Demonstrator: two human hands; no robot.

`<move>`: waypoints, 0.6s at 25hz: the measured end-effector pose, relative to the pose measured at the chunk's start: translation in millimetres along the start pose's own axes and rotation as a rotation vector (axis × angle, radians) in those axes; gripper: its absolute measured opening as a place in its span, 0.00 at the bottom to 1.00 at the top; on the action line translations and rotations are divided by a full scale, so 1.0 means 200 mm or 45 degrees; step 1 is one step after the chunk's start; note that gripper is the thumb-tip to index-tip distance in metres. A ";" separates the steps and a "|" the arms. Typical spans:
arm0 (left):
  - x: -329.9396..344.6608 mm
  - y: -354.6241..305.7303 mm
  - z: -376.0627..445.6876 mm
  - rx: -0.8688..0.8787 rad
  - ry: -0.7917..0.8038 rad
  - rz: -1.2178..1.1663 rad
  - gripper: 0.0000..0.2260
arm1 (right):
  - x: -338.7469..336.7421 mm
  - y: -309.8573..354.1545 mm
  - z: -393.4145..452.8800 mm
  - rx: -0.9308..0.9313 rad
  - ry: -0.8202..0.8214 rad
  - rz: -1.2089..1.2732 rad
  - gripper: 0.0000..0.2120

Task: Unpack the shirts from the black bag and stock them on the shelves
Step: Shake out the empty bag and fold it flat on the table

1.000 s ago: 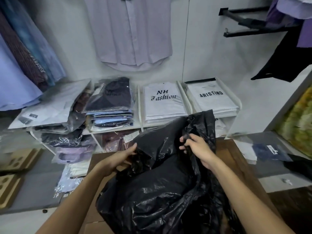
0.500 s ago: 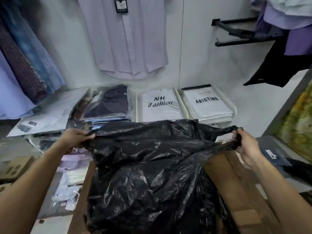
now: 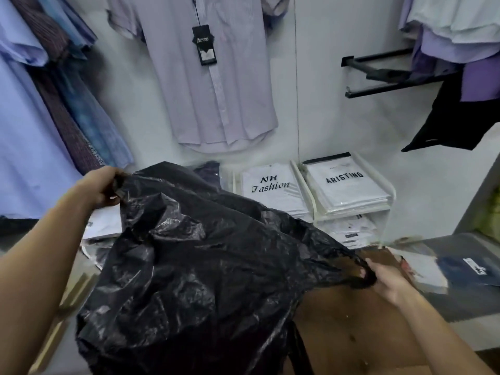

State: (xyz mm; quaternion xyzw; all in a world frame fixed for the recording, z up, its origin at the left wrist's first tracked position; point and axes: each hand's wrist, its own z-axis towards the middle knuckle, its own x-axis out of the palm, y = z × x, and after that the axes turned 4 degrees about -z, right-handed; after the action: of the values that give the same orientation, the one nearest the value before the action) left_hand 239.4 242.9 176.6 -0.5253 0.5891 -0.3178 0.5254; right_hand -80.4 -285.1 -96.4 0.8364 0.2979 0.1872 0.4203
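black bag centre frame, on brown surface | rim stretched upper-left to lower-right | left hand clenched on upper corner | right hand clenched on lower corner | shelves lie beyond, upper right.

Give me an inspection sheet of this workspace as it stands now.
Surface: brown wooden table, its bare part right of the bag.
Job's things: black bag stretched across the table, no shirt seen coming out; white shelves behind hold packed shirts, an NH Fashion stack beside an ARISTINO stack.
Clutter: dark packaged garment lying at right; more plastic-wrapped packs left of the bag, mostly hidden.
Grippers: left hand grips the bag's upper left edge; right hand grips its right edge, lower down.
Cables: nothing seen.
Surroundings: lilac shirt with a black tag hangs on the white wall; more shirts hang left and right; black wall rail.
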 end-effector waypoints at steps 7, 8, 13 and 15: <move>0.05 -0.20 -0.18 0.580 -0.352 0.576 0.08 | -0.02 -0.07 -0.09 -0.191 0.307 -0.421 0.16; 0.05 -0.24 -0.20 0.578 -0.241 0.742 0.12 | -0.01 -0.07 -0.11 -0.255 0.319 -0.571 0.19; 0.09 -0.50 -0.32 0.852 -0.338 1.293 0.07 | 0.00 -0.11 -0.06 -0.373 0.292 -0.629 0.10; 0.08 -0.61 -0.35 0.983 -0.489 1.120 0.05 | -0.04 -0.17 -0.02 -0.259 0.275 -0.605 0.15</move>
State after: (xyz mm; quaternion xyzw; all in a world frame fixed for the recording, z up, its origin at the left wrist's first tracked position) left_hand 209.1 185.4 301.9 -0.0528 0.4879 -0.1613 0.8563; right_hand -99.8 -272.1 -121.5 0.6719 0.5083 0.2004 0.5001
